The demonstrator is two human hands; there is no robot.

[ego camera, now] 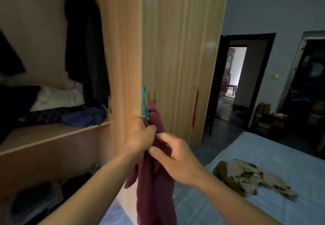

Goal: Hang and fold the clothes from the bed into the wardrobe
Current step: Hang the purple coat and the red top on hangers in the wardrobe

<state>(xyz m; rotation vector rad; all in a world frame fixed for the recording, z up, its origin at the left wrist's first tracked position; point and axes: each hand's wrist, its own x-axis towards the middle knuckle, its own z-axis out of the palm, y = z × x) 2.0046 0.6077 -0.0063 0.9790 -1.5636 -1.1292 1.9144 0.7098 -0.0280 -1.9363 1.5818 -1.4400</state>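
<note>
Task item: maroon garment [154,180], on a teal hanger [144,101].
Garment look: deep wine red, plain, soft and thick-looking cloth; it hangs in long bunched folds, with one narrow strip loose on the 9 o'clock side. Type of garment cannot be told.
Garment place: held in the air at frame centre and running down to 6 o'clock, in front of the edge of the wardrobe [123,49] panel.
Hanger: thin teal plastic; the hook stands up at 12 o'clock of the garment's top, free of any rail.
Left hand [140,137]: fingers curled into a fist round the hanger neck and the gathered top of the cloth.
Right hand [177,161]: at 4 o'clock of the left hand and touching it; thumb laid on the cloth, fingers curled in close together, pinching a fold. Slight blur.
Wardrobe interior: open at 9 o'clock; dark clothes [84,49] hang at 11 o'clock, and a shelf [52,133] carries a loose pile of white, black and blue cloth.
Bed [263,154]: at 4 o'clock, pale blue sheet.
On bed: crumpled tan clothes [249,177], with an olive part at their 9 o'clock end, well apart from the hands.
Background: open doorway [233,77] at 3 o'clock.
</note>
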